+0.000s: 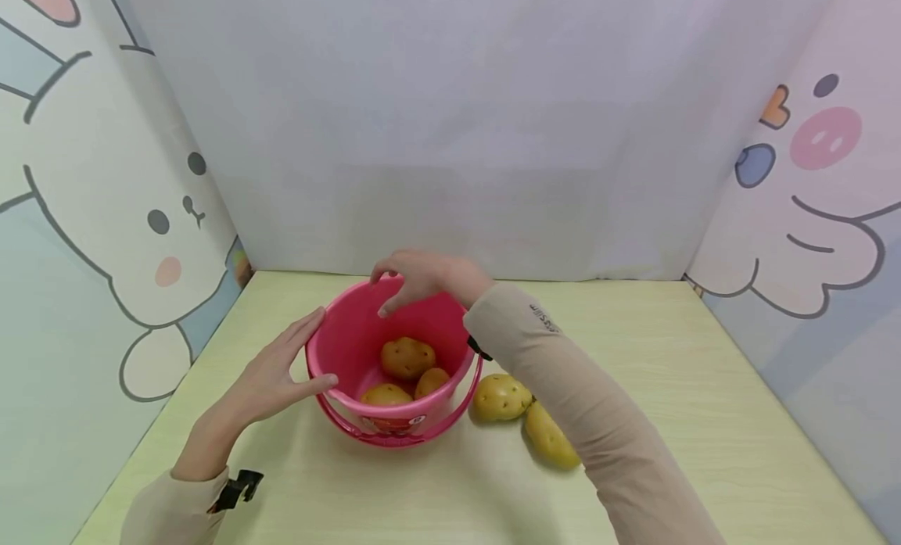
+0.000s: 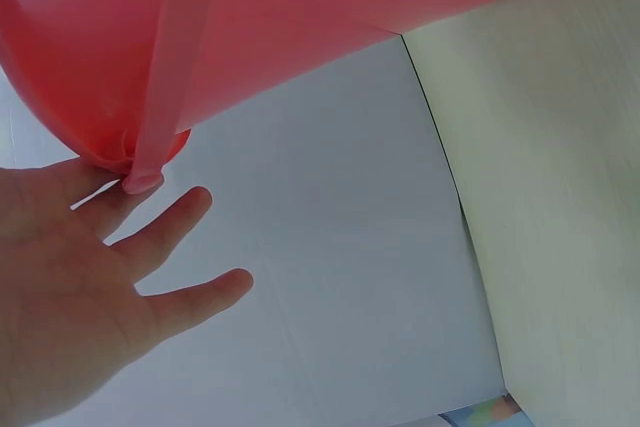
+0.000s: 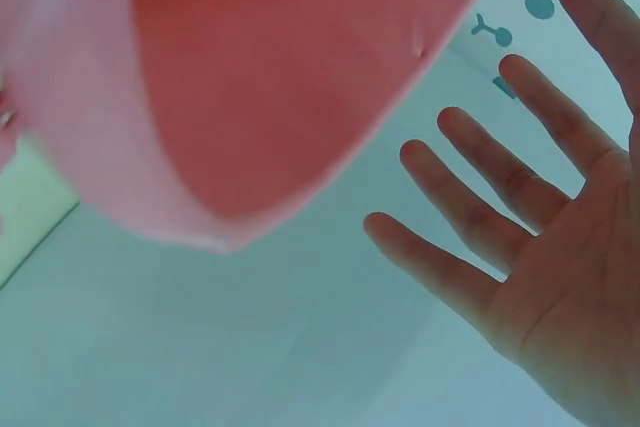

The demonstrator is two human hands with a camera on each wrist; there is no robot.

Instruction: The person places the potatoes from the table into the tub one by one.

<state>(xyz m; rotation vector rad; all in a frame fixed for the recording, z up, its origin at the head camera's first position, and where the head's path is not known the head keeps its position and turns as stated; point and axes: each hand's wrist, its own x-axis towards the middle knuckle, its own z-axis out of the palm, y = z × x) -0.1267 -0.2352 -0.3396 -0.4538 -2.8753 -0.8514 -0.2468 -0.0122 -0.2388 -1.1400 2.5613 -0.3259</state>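
Observation:
A pink bucket [image 1: 345,346] stands upright on the table, its handle [image 2: 172,67] hanging down along the outside. Inside lie three potatoes: one at the back [image 1: 407,358], one at the front [image 1: 385,396] and one at the right [image 1: 432,382]. My left hand [image 1: 271,377] is at the bucket's left side, fingers spread. In the left wrist view some of its fingers touch the rim by the handle joint. Over the far part of the bucket hovers my right hand [image 1: 422,279], holding nothing; the right wrist view shows its fingers extended, apart from the rim.
Two more potatoes lie on the table right of the bucket, one close beside it [image 1: 501,397] and another [image 1: 551,438] nearer me, partly behind my right sleeve [image 1: 563,381]. A pale wall [image 1: 493,201] rises behind the table, with cartoon-printed panels [image 1: 105,240] at both sides.

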